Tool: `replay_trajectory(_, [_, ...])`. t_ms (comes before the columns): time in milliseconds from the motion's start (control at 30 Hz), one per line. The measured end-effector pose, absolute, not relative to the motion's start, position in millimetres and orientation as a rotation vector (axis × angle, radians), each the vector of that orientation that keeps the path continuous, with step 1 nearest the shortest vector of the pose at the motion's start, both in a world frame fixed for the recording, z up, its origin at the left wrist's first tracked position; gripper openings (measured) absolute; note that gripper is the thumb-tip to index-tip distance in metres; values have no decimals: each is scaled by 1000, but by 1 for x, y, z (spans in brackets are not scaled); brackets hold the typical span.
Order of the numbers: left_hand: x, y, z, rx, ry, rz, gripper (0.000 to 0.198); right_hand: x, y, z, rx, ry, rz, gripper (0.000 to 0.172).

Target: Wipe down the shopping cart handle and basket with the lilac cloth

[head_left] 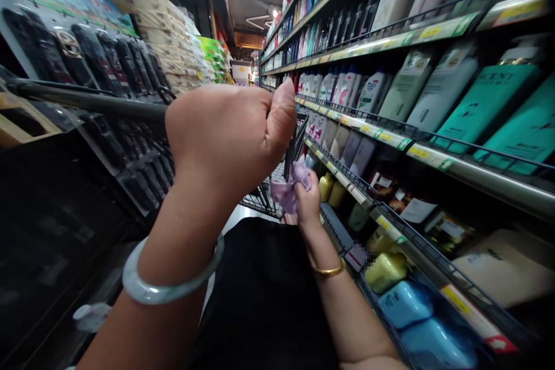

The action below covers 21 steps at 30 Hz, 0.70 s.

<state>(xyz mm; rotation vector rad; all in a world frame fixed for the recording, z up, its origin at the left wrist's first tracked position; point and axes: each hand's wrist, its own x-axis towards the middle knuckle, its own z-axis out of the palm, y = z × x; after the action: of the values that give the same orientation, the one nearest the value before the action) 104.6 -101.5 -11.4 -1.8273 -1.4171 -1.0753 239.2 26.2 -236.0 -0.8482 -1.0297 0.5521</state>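
Large in the middle, my left hand is closed at the dark handlebar of a shopping cart. Its thumb points up, and the curled fingers are hidden behind the back of the hand. A pale bangle circles that wrist. Lower and further right, my right hand is closed on a crumpled lilac cloth, which bunches above and beside the fingers. A gold bracelet is on this wrist. Beyond both hands, part of the wire cart basket shows.
Shelves on the right hold green pump bottles, white bottles and blue bottles, behind a metal shelf edge. Packaged dark items hang on the left, beside stacked beige boxes. The aisle runs straight ahead.
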Motion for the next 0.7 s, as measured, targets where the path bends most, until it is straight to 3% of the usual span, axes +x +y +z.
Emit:
replay_trajectory(133, [105, -99, -12, -1816, -1399, -1126, 80, 242, 20, -225, -728, -1144, 498, 48])
replay_trajectory(300, [102, -95, -11, -1831, -1434, -1114, 78, 240, 41, -270, -906, -988, 709, 42])
replay_trajectory(400, [99, -90, -11, -1857, -1408, -1140, 78, 238, 45, -270, -942, -935, 772, 44])
replay_trajectory(567, [96, -81, -13, -1784, -1389, -1169, 66, 236, 31, -225, -735, -953, 345, 60])
replay_trajectory(700, [95, -80, -12, -1848, -1382, -1221, 64, 235, 37, -242, -784, -1088, 134, 62])
